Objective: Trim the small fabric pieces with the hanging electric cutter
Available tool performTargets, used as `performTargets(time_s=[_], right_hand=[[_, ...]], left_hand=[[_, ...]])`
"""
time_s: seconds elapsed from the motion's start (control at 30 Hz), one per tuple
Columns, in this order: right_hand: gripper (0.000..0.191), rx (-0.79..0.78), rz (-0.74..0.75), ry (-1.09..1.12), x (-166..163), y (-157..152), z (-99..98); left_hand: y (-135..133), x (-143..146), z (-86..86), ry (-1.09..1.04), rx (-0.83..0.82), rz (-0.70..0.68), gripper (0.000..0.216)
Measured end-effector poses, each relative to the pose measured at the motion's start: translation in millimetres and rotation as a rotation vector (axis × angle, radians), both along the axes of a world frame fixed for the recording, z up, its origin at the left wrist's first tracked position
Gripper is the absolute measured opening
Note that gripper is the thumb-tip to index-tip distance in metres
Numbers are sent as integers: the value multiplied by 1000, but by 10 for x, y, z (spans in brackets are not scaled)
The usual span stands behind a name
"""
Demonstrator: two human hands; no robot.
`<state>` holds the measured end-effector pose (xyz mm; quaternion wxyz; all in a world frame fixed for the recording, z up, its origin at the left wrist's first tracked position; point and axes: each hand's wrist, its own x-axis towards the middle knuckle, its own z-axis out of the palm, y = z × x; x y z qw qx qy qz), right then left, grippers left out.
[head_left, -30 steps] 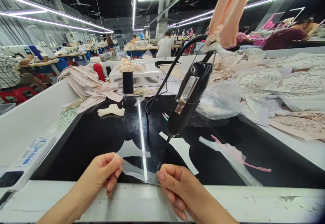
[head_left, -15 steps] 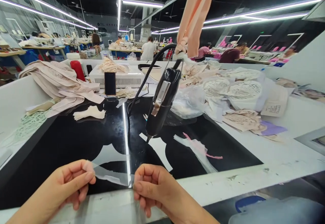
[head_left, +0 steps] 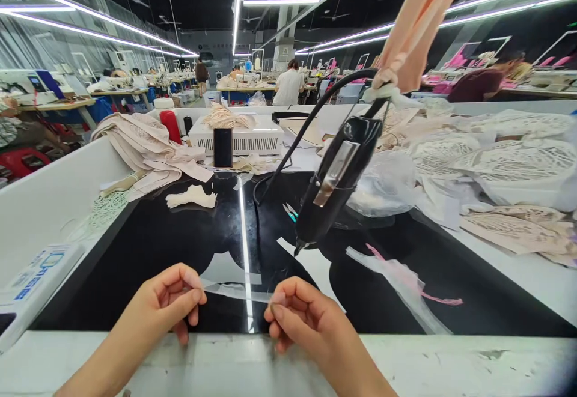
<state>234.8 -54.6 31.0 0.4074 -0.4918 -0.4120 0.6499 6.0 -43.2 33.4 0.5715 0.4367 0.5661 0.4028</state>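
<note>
The left hand and right hand pinch a translucent strip between them, over the black sheet near the table's front edge. The step appears to be holding it out straight; moving it calls for an even grip.

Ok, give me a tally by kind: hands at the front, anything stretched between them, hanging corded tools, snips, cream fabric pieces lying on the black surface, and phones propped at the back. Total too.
Hands (left hand, right hand): 2
Translucent strip: 1
Black corded tool: 1
Snips: 1
Cream fabric piece: 1
Phone: 1
Total: 7
</note>
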Motion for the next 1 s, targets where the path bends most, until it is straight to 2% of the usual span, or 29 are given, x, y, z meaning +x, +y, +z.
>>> performTargets(time_s=[0.3,0.4,0.5,0.6,0.7,0.77,0.83,0.9,0.93,1.0], right_hand=[[31,139,-134,-83,-47,-19,-44],[28,163,-122,-144,-37,-27,-70],[24,174,-93,-180,-22,-43,-99],[19,228,-40,-362,23,-67,-142],[14,454,-43,-674,100,-79,-213],[39,685,-30,-781,133,-59,-276],[61,893,51,-798,117,-13,-341],[69,1049,117,-739,47,40,-390],[67,1080,124,-697,-2,62,-400],[45,1041,108,-625,-100,88,-386]], left_hand=[[-4,-30,-85,27,26,20,31],[-3,-39,-82,51,15,22,28],[-16,-31,-37,55,91,33,25],[-59,8,35,64,148,19,23],[-122,66,81,108,164,-40,17],[-152,99,77,214,210,-97,11],[-160,122,53,361,284,-166,8],[-149,140,32,481,367,-255,12],[-141,150,29,513,404,-298,13],[-124,172,39,535,467,-347,12]])
